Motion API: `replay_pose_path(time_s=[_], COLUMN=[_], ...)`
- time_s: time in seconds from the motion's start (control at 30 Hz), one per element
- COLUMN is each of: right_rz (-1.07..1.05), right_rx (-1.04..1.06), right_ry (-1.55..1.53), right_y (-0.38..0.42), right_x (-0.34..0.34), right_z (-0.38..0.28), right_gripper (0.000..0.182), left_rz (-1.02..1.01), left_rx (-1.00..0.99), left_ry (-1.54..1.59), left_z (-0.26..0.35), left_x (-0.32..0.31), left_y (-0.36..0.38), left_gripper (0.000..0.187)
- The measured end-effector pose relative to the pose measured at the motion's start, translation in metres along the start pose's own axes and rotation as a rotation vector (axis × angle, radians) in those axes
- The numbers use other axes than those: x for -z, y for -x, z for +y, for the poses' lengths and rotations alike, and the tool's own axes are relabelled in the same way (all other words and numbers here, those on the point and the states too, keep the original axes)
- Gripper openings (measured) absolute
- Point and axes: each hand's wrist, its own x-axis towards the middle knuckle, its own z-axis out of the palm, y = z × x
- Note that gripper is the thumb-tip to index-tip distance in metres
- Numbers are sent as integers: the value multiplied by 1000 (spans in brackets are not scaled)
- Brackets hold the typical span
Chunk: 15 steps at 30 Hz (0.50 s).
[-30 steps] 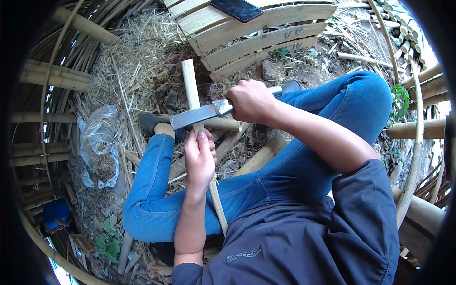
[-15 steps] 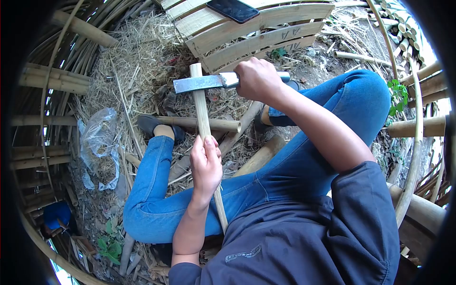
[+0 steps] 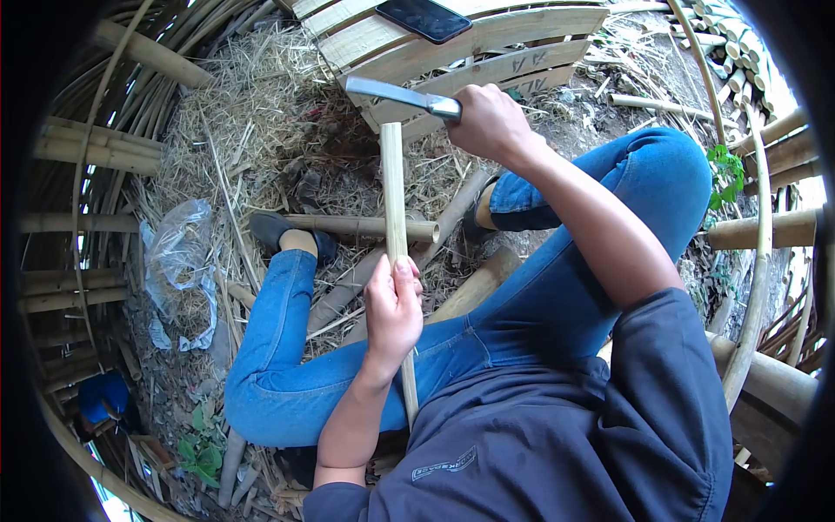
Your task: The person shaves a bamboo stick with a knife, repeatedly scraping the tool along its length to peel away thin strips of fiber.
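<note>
My left hand point(image 3: 396, 309) is closed around a pale bamboo stick point(image 3: 394, 187), its thumb lying along the stick's face. The stick stands up and away from my lap, its lower end against my shirt and its cut top end above the hand. My right hand point(image 3: 493, 126) grips a broad-bladed chopping knife point(image 3: 396, 93), the handle mostly hidden in the fist. The knife's blade points left, just above the top of the stick and apart from it, turned nearly edge-on to me.
A wooden slatted crate point(image 3: 470, 56) with a phone point(image 3: 424, 19) on top stands ahead. Bamboo poles point(image 3: 365, 227) lie between my feet over straw. A clear plastic bag point(image 3: 181, 248) lies at left. Bamboo rails point(image 3: 765, 232) close in on the right, with cut bamboo point(image 3: 739, 52) piled behind.
The knife has come off the stick's upper part, rising and turning from broadside to edge-on. My left hand and the stick have shifted right, and the stick is more upright.
</note>
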Motion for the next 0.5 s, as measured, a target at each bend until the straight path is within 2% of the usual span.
replay_pose_path(time_s=[0.07, 0.17, 0.23, 0.3, 0.4, 0.5], right_rz=[0, -100, -102, -203, -251, -287], right_rx=[-77, -13, 105, 187, 315, 355], right_ry=[-142, -152, -154, -142, -89, -39], right_y=[2, 9, 18, 30, 47, 54], right_x=[-2, 1, -9, -14, -23, -29], right_z=[-8, -20, -29, -42, -52, -54], right_gripper=[19, 20, 17, 16, 16, 12], left_rz=[18, 36, 53, 72, 55, 29], left_rx=[16, 85, 114, 171, 182, 213], left_ry=[79, 188, 288, 395, 439, 488], left_z=[2, 16, 20, 20, 21, 20], left_x=[8, 17, 25, 32, 39, 41], left_y=[-5, -12, -17, -19, -23, -25], left_gripper=[29, 26, 31, 35, 34, 31])
